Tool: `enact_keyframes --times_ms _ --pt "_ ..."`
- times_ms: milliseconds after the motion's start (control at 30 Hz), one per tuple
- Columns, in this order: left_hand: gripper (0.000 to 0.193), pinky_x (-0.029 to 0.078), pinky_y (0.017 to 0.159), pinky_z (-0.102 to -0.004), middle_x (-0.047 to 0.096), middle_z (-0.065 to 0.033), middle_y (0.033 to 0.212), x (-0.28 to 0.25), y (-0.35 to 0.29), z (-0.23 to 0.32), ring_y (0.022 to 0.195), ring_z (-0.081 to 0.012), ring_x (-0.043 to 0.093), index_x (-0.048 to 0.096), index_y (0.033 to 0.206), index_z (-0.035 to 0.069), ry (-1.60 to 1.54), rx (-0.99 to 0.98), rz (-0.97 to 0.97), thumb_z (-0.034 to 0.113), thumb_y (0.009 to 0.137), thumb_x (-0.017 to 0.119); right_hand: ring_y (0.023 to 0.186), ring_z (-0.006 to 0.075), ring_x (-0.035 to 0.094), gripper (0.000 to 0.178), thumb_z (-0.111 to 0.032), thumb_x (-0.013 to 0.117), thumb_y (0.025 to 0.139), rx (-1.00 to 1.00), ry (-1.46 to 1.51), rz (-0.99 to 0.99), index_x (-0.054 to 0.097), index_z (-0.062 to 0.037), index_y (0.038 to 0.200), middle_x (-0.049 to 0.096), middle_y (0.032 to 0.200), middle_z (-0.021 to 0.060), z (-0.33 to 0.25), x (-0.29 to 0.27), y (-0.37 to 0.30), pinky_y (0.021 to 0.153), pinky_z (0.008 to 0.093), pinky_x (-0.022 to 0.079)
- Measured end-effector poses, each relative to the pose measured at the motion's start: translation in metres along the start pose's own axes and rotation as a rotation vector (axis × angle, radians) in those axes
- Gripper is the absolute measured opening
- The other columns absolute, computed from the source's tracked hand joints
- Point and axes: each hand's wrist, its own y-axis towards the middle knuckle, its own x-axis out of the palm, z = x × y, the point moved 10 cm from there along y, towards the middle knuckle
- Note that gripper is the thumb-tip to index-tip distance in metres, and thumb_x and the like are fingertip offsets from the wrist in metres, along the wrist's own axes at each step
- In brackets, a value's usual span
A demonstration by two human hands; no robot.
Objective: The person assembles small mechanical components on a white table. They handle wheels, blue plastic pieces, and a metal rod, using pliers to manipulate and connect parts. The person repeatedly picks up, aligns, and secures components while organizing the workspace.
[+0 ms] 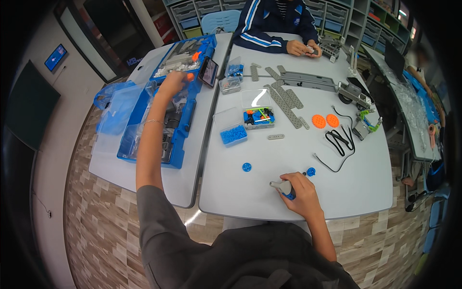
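Note:
My right hand (303,196) is closed round a grey building-kit part (283,186) with a rounded end and some blue on its underside, held over the near part of the table. My left arm stretches to the far left, where my left hand (174,83) is over a blue parts case (179,153) with compartments. Its fingers are hidden, so their grip does not show. Close to those fingers lies an orange piece (190,76). Beyond my right hand sits a small blue wheel-like piece (311,171), and a blue disc (247,167) lies to the left.
Clear boxes hold blue pegs (234,134) and mixed coloured parts (259,116). Grey beams (287,106), orange gears (318,121), black cables (340,144) and a phone (208,72) lie around. Across the table another person's hands (304,48) hold a small piece.

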Motion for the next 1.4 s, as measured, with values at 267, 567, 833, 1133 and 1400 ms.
enact_keyframes --times_ms 267,567,833,1133,1400 --pt "0.033 0.056 0.088 -0.0422 0.072 -0.0184 0.105 -0.002 -0.006 0.002 0.100 -0.0354 0.070 0.072 0.101 -0.003 -0.010 0.040 0.082 -0.005 0.068 0.080 0.090 0.0312 0.065 0.059 -0.002 0.086 0.062 -0.017 -0.008 0.016 0.064 -0.0067 0.116 0.065 0.103 0.0101 -0.001 0.000 0.001 0.078 0.0395 0.053" --pt "0.028 0.055 0.081 -0.0405 0.073 -0.0176 0.091 -0.023 -0.010 -0.036 0.089 -0.0315 0.072 0.074 0.096 -0.001 -0.146 -0.185 0.109 0.011 0.073 0.086 0.087 0.0294 0.068 0.046 -0.001 0.084 0.068 -0.017 -0.028 0.036 0.066 -0.0046 0.110 0.068 0.097 0.0103 -0.005 -0.004 0.003 0.075 0.0365 0.054" --pt "0.044 0.058 0.068 -0.0407 0.076 -0.0211 0.084 0.002 -0.006 -0.072 0.072 -0.0299 0.074 0.075 0.092 -0.007 -0.033 -0.514 -0.216 0.027 0.068 0.092 0.088 0.0302 0.066 0.051 -0.001 0.085 0.065 -0.009 -0.015 0.009 0.065 -0.0053 0.112 0.067 0.099 0.0106 -0.003 -0.002 0.002 0.076 0.0381 0.053" --pt "0.038 0.061 0.070 -0.0391 0.076 -0.0229 0.089 0.016 0.002 -0.074 0.076 -0.0302 0.076 0.075 0.096 -0.008 0.017 -0.628 -0.315 0.020 0.073 0.086 0.090 0.0319 0.064 0.058 -0.004 0.086 0.062 -0.031 0.001 0.018 0.063 -0.0062 0.116 0.065 0.103 0.0113 -0.003 -0.002 0.001 0.079 0.0404 0.053" --pt "0.006 0.060 0.062 -0.0412 0.072 -0.0240 0.069 0.000 0.002 -0.077 0.068 -0.0316 0.076 0.070 0.062 -0.005 0.152 -0.563 -0.054 0.000 0.063 0.072 0.089 0.0324 0.064 0.059 -0.004 0.087 0.062 -0.020 -0.002 0.005 0.063 -0.0062 0.116 0.065 0.102 0.0110 -0.002 -0.002 0.000 0.079 0.0404 0.052"
